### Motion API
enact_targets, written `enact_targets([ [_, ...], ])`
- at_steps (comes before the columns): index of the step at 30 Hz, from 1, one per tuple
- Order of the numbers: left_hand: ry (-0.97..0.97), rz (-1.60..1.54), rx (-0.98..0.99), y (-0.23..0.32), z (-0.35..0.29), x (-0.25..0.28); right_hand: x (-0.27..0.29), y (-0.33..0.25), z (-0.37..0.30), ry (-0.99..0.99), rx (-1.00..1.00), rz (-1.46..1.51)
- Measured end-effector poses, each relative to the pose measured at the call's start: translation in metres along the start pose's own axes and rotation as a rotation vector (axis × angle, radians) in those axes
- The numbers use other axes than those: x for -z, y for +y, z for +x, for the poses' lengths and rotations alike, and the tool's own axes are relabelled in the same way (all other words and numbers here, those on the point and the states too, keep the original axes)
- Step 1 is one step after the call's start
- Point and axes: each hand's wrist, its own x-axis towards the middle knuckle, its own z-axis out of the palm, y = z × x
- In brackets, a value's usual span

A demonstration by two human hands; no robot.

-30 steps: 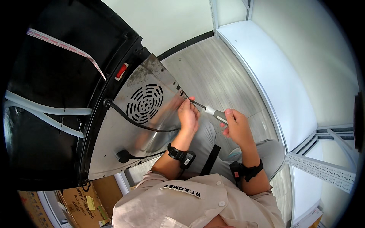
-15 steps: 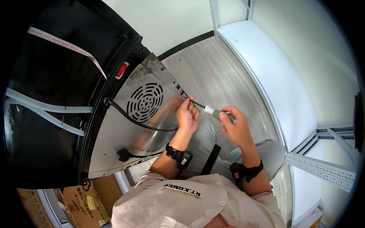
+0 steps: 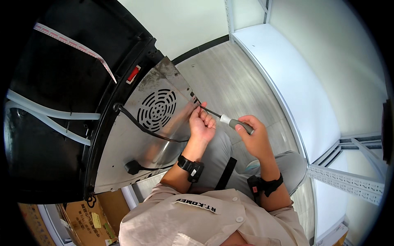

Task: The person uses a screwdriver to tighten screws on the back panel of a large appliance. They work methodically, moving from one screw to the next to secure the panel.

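Note:
My right hand (image 3: pixel 255 138) is closed around the grey-and-white handle of a screwdriver (image 3: pixel 241 126). Its dark shaft slants up and left to the edge of a metal panel (image 3: pixel 123 153) with round vent slots. At that edge my left hand (image 3: pixel 202 125) is closed, fingers curled and fingertips pinched by the screwdriver's tip. Whatever those fingertips grip, if anything, is too small to make out, and the tip's contact point is hidden. The panel forms the side of a large black-framed appliance (image 3: pixel 88 45), partly stained near its upper corner.
From the panel, a black power cord (image 3: pixel 141 130) runs behind my left wrist. A black plug-like fitting (image 3: pixel 132 167) sits lower down. Pale hoses (image 3: pixel 49 107) and a tape measure (image 3: pixel 78 47) lie over the black face, near a red switch (image 3: pixel 132 75). White shelving (image 3: pixel 287 78) stands right; cardboard boxes (image 3: pixel 84 221) lower left.
The screwdriver and my left fingertips have shifted slightly up and left along the panel's edge. My right hand keeps its grip on the handle.

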Motion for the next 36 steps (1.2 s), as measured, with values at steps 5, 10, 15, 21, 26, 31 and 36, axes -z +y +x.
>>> enact_targets([
  [5,-0.005,-0.016,0.022,0.002,-0.003,-0.003,0.000,-0.007,-0.002,-0.025,-0.002,0.012],
  [10,-0.016,-0.062,0.037,0.003,0.000,-0.002,0.002,-0.010,-0.002,-0.026,0.069,-0.046],
  [15,0.002,-0.086,0.009,0.001,0.001,-0.003,0.006,-0.019,0.000,-0.074,0.163,-0.089],
  [21,0.023,-0.076,0.019,-0.001,-0.002,-0.008,0.010,-0.015,0.000,-0.092,0.242,-0.191],
  [26,0.028,-0.089,-0.008,-0.004,0.001,-0.006,0.004,-0.023,-0.004,-0.069,0.086,-0.125],
  [31,-0.004,-0.059,-0.047,-0.007,0.002,-0.004,0.007,-0.012,0.002,-0.081,-0.176,-0.036],
  [36,-0.008,-0.043,-0.059,-0.009,0.001,-0.003,0.009,-0.010,0.004,-0.062,0.187,-0.058],
])
